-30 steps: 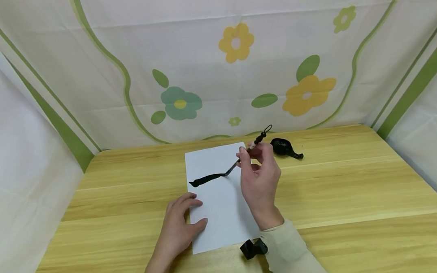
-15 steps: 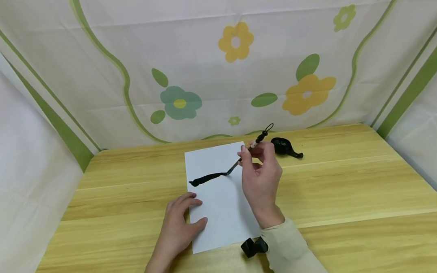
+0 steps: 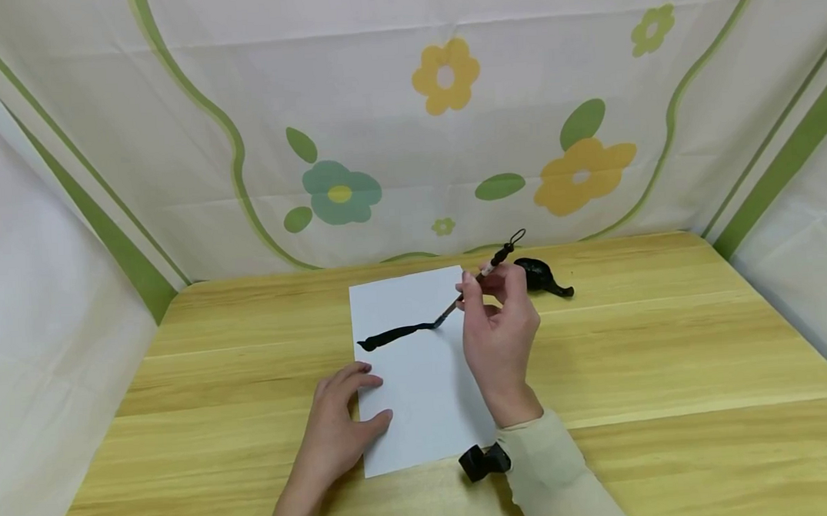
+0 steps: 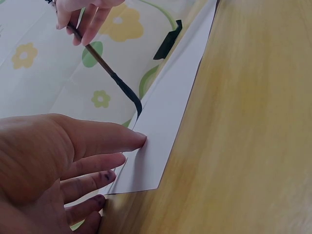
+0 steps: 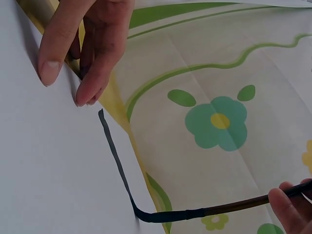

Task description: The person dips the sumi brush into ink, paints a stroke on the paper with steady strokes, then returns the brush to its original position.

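My right hand [image 3: 501, 335] pinches a dark-handled ink brush [image 3: 447, 313] between thumb and fingers. In the right wrist view the bent brush bristles [image 5: 151, 216] touch the white paper [image 5: 53, 161] at the end of a black ink stroke [image 5: 114, 151]. That stroke runs from the paper's left edge towards the middle in the head view. Fingers spread, my left hand [image 3: 341, 423] rests on the left edge of the sheet, thumb and fingertips on it. Dark smudges mark some of its fingers [image 4: 92, 185] in the left wrist view.
A glossy black dish with a curved spout-like tail [image 3: 541, 277] sits behind my right hand. A small black blocky object [image 3: 483, 463] is beside the right sleeve [image 3: 557, 467]. The wooden table [image 3: 667, 355] meets a flower-printed cloth [image 3: 408, 135] at the back.
My right hand and the brush have moved slightly right and away from me, lengthening the ink stroke a little. The left hand has stayed on the paper.
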`<state>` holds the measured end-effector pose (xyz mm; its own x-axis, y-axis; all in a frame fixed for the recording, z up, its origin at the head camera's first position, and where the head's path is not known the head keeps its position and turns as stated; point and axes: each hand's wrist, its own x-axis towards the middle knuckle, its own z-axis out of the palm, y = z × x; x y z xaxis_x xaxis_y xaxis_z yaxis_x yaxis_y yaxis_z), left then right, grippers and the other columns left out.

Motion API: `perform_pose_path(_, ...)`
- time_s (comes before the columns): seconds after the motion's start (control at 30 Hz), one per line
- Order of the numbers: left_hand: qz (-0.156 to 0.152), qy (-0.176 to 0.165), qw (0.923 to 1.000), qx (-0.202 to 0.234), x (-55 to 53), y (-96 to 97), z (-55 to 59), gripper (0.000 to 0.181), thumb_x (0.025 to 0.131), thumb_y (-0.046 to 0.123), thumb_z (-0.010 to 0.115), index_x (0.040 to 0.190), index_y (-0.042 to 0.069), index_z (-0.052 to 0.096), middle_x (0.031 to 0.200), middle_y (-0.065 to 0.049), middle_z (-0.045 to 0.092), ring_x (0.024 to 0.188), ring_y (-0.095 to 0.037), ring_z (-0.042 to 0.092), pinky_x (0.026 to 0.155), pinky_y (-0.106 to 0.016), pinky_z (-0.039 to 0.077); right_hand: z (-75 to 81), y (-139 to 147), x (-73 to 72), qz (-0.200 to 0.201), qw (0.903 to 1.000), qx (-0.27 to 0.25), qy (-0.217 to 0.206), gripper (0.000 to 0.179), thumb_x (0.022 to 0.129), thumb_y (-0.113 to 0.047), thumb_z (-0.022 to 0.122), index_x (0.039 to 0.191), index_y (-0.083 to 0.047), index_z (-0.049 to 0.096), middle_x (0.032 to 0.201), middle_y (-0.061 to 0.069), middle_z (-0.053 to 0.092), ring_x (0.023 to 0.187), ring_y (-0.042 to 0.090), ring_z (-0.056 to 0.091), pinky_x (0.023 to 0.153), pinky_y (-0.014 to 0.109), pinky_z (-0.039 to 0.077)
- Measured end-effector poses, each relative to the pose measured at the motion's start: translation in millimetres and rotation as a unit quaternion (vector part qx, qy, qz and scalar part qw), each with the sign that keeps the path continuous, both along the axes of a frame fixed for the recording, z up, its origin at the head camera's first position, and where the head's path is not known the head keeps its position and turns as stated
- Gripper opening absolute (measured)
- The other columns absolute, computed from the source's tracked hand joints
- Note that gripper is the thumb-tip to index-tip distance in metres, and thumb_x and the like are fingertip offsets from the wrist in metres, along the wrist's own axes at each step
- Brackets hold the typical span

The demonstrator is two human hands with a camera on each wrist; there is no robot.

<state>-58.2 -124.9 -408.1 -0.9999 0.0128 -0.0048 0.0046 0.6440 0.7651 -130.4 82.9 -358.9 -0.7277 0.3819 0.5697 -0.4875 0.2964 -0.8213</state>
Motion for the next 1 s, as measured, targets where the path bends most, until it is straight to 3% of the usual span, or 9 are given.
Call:
perform_pose_path(0.37, -0.003, 0.005, 1.0, 0.003, -0.4, -0.2, -0.2, 0.032, 0.085, 0.01, 0.089, 0.115, 0.012, 0.078, 0.148, -0.008, 0.066, 0.142, -0.036, 0.049, 0.118, -0.059, 0.044, 0.8, 5, -2.6, -0.007, 1.0, -0.004, 0.001, 0.018, 0.104, -0.008, 0.069, 0.113, 0.005, 0.06, 0.101, 0.014, 0.074, 0.089, 0.022, 0.079, 0.071, 0.035, 0.066)
perform_pose_path(0.63, -0.006, 0.007, 1.0, 0.002, 0.5, -1.0, -0.3, 0.033, 0.085, 0.011, 0.09, 0.115, 0.012, 0.078, 0.148, -0.008, 0.066, 0.141, -0.036, 0.05, 0.117, -0.058, 0.044, 0.9, 9, -4.6, -0.011, 0.9999, -0.011, 0.003, 0.017, 0.105, -0.007, 0.068, 0.112, 0.006, 0.06, 0.099, 0.014, 0.073, 0.088, 0.036, 0.077, 0.07, 0.034, 0.066)
perform_pose_path(0.87, -0.006, 0.011, 0.9999, 0.003, 0.7, -1.9, -0.2, 0.034, 0.084, 0.012, 0.091, 0.115, 0.013, 0.078, 0.148, -0.008, 0.066, 0.14, -0.035, 0.051, 0.117, -0.058, 0.044, 0.7, 14, -7.0, -0.023, 0.9997, -0.011, 0.007, 0.02, 0.105, -0.009, 0.068, 0.111, 0.007, 0.059, 0.098, 0.013, 0.073, 0.084, 0.008, 0.075, 0.068, 0.031, 0.065)
perform_pose_path(1.0, -0.006, 0.011, 0.9999, 0.003, 0.6, -1.8, -0.1, 0.034, 0.084, 0.012, 0.091, 0.115, 0.013, 0.079, 0.148, -0.008, 0.067, 0.14, -0.036, 0.051, 0.117, -0.058, 0.044, 0.4, 17, -8.3, -0.028, 0.9993, -0.022, 0.009, 0.021, 0.105, -0.01, 0.069, 0.111, 0.008, 0.059, 0.097, 0.014, 0.074, 0.082, 0.004, 0.074, 0.068, 0.028, 0.065)
